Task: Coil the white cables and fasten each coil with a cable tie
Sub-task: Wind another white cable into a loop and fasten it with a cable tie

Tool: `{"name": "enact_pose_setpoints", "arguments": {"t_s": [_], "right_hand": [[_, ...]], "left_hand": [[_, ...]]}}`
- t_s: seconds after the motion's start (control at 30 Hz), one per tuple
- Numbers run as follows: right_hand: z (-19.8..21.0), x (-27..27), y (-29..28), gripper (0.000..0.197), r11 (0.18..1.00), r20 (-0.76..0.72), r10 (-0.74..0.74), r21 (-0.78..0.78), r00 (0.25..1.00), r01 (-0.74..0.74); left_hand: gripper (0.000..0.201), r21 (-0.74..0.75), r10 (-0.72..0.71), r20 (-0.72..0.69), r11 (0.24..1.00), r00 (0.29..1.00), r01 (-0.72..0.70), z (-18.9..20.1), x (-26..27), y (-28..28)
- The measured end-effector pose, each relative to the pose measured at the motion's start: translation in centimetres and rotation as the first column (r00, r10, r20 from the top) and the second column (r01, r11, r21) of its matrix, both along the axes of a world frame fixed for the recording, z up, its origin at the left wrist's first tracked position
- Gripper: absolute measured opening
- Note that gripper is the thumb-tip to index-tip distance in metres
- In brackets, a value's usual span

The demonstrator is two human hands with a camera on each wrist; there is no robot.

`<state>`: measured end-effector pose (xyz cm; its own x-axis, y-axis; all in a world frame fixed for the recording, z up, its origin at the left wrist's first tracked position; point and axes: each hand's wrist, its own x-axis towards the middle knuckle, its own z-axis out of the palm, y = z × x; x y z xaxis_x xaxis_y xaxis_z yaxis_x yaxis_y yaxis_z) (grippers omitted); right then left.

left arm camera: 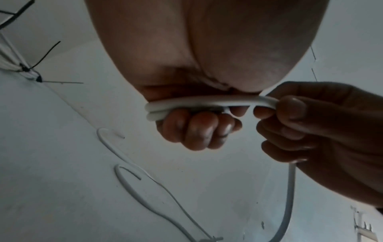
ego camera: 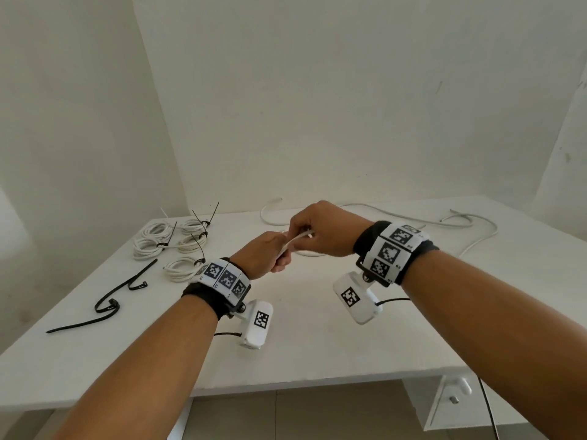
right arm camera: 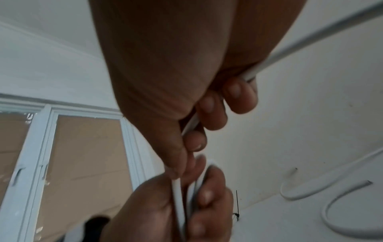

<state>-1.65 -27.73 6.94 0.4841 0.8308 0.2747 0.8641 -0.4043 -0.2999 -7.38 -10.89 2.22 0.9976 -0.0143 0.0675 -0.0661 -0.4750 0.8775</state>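
Note:
Both hands meet above the middle of the white table (ego camera: pixel 317 344). My left hand (ego camera: pixel 270 254) is curled round two turns of a white cable (left arm camera: pixel 186 104). My right hand (ego camera: pixel 320 231) pinches the same cable (right arm camera: pixel 189 124) between thumb and fingers just right of the left fist. The cable's loose length (ego camera: pixel 470 223) trails over the table's far right. Several finished white coils (ego camera: pixel 165 239), each bound with a black tie, lie at the far left. Loose black cable ties (ego camera: pixel 108 304) lie at the left front.
Another stretch of white cable (ego camera: pixel 270 214) curves on the table behind my hands. A white wall stands right behind the table. A window (right arm camera: pixel 62 155) shows in the right wrist view. A white bracket (ego camera: pixel 451 398) sits under the table's right front edge.

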Motion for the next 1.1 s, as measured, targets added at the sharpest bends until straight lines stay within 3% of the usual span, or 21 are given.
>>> {"name": "enact_pose_setpoints", "arguments": {"t_s": [0.1,0.23,0.47,0.67,0.83,0.9,1.1], "right_hand": [[0.8,0.4,-0.5,0.01,0.991,-0.063,-0.003,0.134,0.998,0.011],[1.3,1.1,-1.0,0.009,0.968,-0.145,0.03,0.25,0.989,0.007],[0.6,2.3,-1.6,0.013,0.89,-0.247,0.088,0.455,0.965,0.036],[-1.1,2.3,-0.8,0.027,0.828,-0.431,0.158,0.548,0.888,0.119],[-2.6,2.1,0.2,0.039,0.885,-0.469,0.105,0.447,0.877,0.133],[-3.1,1.6,0.7,0.039,0.918,-0.469,0.061,0.372,0.881,0.134],[-3.5,0.0,1.5,0.03,0.983,-0.271,-0.02,0.17,0.962,0.068]], "left_hand": [[0.047,-0.168,-0.011,-0.01,0.986,1.0,0.009,-0.5,-0.4,-0.3],[0.058,-0.419,-0.068,0.007,0.906,0.998,0.064,-0.5,-0.9,-0.9],[0.046,-0.507,-0.135,0.105,0.845,0.985,0.169,0.5,-1.7,-1.6],[0.045,-0.575,-0.128,0.239,0.78,0.963,0.247,2.5,-1.7,-2.3],[0.042,-0.67,-0.12,0.361,0.656,0.925,0.347,4.4,-1.2,-2.6],[0.037,-0.66,-0.087,0.387,0.668,0.918,0.342,4.8,-0.9,-2.6],[0.031,-0.482,0.113,0.406,0.869,0.907,0.107,4.4,0.5,-1.4]]}}
